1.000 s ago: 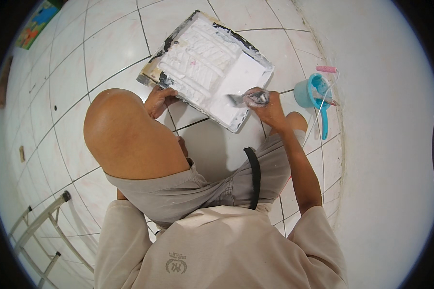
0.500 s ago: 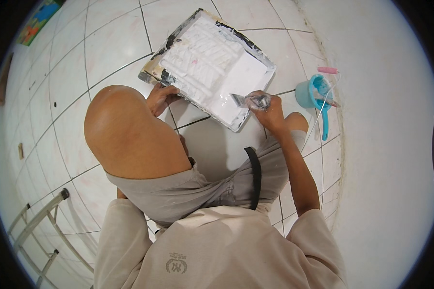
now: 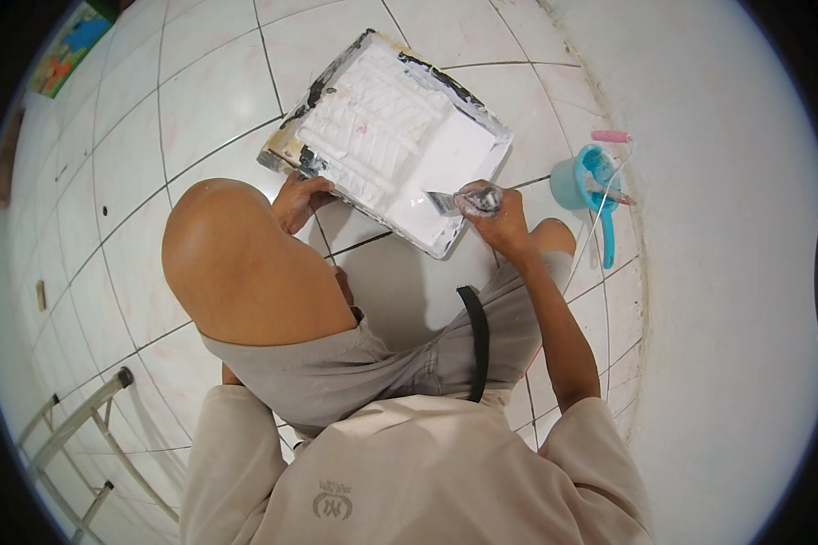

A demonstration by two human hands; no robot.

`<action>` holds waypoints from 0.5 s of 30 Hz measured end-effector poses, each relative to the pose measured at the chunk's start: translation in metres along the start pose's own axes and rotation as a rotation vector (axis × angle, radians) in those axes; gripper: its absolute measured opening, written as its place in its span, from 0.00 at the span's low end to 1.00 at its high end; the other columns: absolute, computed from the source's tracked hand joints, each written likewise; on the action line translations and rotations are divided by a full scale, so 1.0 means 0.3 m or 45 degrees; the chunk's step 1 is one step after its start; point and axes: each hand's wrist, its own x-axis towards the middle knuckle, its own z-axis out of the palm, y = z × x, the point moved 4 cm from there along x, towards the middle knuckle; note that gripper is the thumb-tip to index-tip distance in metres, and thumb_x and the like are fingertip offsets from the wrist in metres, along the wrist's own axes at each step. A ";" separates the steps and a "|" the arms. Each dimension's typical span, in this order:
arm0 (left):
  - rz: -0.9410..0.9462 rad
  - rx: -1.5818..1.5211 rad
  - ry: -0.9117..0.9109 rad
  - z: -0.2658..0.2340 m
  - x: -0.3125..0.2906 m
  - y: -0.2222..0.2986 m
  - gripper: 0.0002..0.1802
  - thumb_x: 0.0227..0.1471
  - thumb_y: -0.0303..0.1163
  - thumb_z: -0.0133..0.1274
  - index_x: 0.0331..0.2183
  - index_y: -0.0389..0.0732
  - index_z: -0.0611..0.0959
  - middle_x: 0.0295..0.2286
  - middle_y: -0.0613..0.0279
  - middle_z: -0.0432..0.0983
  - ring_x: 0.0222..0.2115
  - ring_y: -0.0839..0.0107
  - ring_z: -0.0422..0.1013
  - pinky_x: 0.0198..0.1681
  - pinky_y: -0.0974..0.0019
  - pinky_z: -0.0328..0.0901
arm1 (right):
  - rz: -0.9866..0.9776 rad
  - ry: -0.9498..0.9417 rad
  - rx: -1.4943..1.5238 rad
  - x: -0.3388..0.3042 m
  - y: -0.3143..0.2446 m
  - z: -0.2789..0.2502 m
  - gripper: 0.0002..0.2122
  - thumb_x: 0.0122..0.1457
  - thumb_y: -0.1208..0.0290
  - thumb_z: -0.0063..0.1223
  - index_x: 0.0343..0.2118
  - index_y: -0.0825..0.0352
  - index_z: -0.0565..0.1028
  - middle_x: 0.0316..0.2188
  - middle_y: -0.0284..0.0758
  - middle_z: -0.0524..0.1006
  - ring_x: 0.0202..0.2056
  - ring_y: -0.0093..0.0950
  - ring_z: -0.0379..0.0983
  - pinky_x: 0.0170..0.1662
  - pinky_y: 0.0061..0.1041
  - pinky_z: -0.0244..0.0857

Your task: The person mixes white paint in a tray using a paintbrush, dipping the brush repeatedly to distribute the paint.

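Note:
A paint tray (image 3: 473, 150) lies tilted across my view on the floor, its ribbed slope coated in thick white paint and its well holding smooth wet paint. Dark and tan smears mark its rim. My left hand (image 3: 300, 202) grips the tray's near left edge, thumb on the rim. In my right hand (image 3: 504, 222) is a paintbrush (image 3: 441, 202), with fingers wrapped around its paint-smeared handle. The flat brush head rests over the white paint in the well, near the tray's close side; whether it touches the bottom cannot be told.
Right of the tray stands a light-blue dipper (image 3: 568, 182) with paint inside and a pink roller (image 3: 611, 136) across it, close to the white wall (image 3: 727, 272). A metal ladder (image 3: 82, 413) is at lower left. My bent knee (image 3: 214, 227) is close to the tray.
The whole view has shifted slightly. My right hand and the paintbrush have moved a touch to the left within the tray's well; my left hand keeps its hold on the edge.

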 end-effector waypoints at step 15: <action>0.046 -0.028 0.011 0.028 -0.013 0.005 0.27 0.43 0.16 0.50 0.47 0.34 0.63 0.40 0.51 0.72 0.40 0.58 0.71 0.47 0.51 0.67 | 0.025 0.277 -0.094 0.132 0.082 -0.116 0.07 0.47 0.73 0.58 0.28 0.70 0.76 0.19 0.39 0.76 0.21 0.24 0.71 0.27 0.25 0.64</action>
